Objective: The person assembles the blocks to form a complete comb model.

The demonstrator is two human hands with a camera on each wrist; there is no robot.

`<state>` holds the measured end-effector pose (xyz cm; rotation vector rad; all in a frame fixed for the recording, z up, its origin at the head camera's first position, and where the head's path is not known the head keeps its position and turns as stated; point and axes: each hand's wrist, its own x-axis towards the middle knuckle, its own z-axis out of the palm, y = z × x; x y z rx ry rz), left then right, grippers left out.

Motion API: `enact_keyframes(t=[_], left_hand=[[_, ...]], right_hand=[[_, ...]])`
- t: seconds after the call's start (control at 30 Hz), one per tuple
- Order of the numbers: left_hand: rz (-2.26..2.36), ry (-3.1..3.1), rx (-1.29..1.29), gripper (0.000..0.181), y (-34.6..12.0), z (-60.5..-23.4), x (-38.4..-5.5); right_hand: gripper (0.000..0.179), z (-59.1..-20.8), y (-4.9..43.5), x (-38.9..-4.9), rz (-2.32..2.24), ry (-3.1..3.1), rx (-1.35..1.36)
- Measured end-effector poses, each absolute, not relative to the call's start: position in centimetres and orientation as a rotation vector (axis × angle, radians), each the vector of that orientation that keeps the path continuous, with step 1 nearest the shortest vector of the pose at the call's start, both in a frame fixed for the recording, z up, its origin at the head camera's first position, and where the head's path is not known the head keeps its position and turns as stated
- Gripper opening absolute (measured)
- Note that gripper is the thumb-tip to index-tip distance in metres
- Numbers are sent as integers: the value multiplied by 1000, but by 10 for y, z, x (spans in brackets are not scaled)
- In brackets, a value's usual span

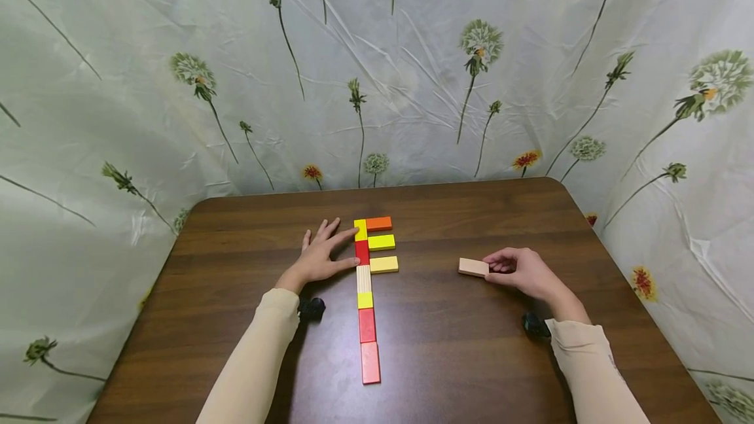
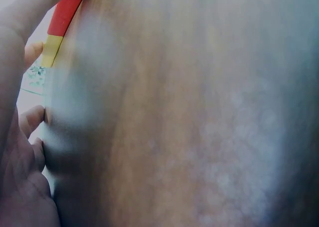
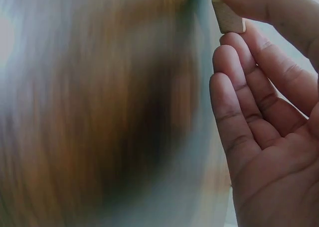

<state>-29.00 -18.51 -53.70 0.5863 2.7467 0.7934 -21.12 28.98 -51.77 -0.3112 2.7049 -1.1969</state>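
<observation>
Colored wooden blocks form a long column on the table in the head view: a yellow block [image 1: 360, 230] at the far end, a red block [image 1: 362, 252], a pale wood block [image 1: 364, 279], then yellow and red ones nearer. My left hand [image 1: 318, 257] lies left of it, fingers spread, the index fingertip touching the far yellow block and the thumb by the red one. To the right, my right hand [image 1: 524, 271] pinches a plain wooden block [image 1: 473, 267] by its end, between thumb and fingers. The right wrist view shows that block's end [image 3: 230, 19] above the curled other fingers.
Three blocks stick out rightward from the column's far part: orange [image 1: 379, 224], yellow [image 1: 381, 242] and pale yellow [image 1: 384, 265]. The brown table [image 1: 436, 358] ends at a flower-printed curtain [image 1: 412, 84] behind it and at the sides.
</observation>
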Motion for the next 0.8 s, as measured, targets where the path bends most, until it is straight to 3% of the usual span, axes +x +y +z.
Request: enact_keyframes(t=[0.8], left_hand=[[836,2748,590,83,-187,-542,-292]], right_hand=[[27,-520,198,-223,-1275,2566,-586]])
